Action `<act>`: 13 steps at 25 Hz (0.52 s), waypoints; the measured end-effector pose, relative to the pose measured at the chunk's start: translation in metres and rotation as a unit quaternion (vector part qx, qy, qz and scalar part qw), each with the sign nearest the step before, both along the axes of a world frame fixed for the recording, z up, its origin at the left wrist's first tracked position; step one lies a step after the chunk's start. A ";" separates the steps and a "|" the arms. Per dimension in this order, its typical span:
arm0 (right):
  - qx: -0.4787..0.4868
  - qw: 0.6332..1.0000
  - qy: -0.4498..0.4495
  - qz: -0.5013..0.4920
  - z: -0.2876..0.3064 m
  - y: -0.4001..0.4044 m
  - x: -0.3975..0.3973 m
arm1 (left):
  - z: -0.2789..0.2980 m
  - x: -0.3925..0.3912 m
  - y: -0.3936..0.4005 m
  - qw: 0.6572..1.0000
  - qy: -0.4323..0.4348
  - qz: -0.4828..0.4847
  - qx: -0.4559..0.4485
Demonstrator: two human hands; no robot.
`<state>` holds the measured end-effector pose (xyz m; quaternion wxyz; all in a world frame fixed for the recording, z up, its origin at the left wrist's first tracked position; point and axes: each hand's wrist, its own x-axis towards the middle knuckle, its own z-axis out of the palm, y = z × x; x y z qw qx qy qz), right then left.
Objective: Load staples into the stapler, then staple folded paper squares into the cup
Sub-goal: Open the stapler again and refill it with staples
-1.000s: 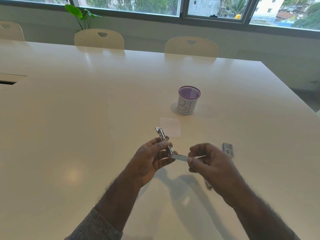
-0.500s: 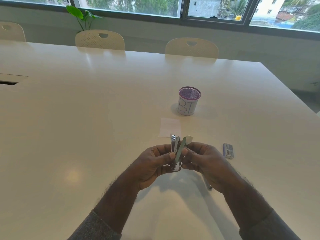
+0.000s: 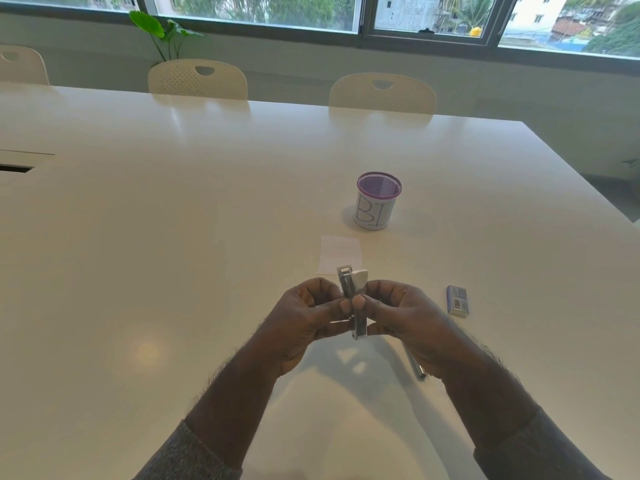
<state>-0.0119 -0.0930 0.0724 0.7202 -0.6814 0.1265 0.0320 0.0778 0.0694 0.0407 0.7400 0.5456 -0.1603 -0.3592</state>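
A small metal stapler (image 3: 353, 299) with a white cap stands nearly upright above the table, its two arms almost folded together. My left hand (image 3: 304, 323) grips it from the left, thumb on its side. From the right, my right hand (image 3: 401, 317) pinches it, thumb against the left thumb. A white paper square (image 3: 339, 254) lies flat just beyond the hands. The purple mesh cup (image 3: 378, 200), wrapped in white paper with blue letters, stands further back. A small blue staple box (image 3: 458, 300) lies to the right of my right hand.
A pen (image 3: 414, 365) lies on the white table (image 3: 173, 237) partly under my right wrist. Three pale chairs (image 3: 381, 93) stand at the far edge, with a potted plant (image 3: 159, 32) behind. A dark slot (image 3: 15, 168) sits at the table's left.
The stapler was spread wide open between the hands a second ago. The hands have since come together and swung its arms almost closed, and it now stands upright.
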 end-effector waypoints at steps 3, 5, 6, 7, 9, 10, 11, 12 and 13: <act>-0.084 0.994 0.013 -0.065 -0.002 0.004 0.001 | 0.005 0.000 -0.001 0.999 -0.029 0.011 0.013; -0.138 0.984 0.016 -0.108 -0.002 0.009 0.002 | 0.004 0.001 -0.002 0.998 -0.052 0.018 0.040; -0.157 0.980 0.014 -0.117 -0.003 0.011 0.002 | 0.002 0.002 -0.002 0.997 -0.062 0.017 0.048; -0.173 0.977 0.008 -0.123 -0.004 0.012 0.003 | 0.001 0.004 -0.002 0.996 -0.072 0.014 0.054; -0.194 0.972 -0.009 -0.130 -0.006 0.013 0.004 | 0.001 0.004 -0.002 0.995 -0.081 0.007 0.058; -0.199 0.971 -0.013 -0.132 -0.007 0.013 0.005 | 0.001 0.005 -0.002 0.995 -0.079 0.004 0.056; -0.202 0.970 -0.013 -0.135 -0.008 0.014 0.005 | 0.001 0.005 -0.001 0.996 -0.077 0.001 0.053; -0.205 0.969 -0.012 -0.139 -0.009 0.015 0.005 | 0.001 0.005 -0.001 0.996 -0.074 -0.001 0.051; -0.211 0.967 -0.010 -0.142 -0.011 0.015 0.005 | 0.000 0.005 0.000 0.996 -0.071 -0.005 0.050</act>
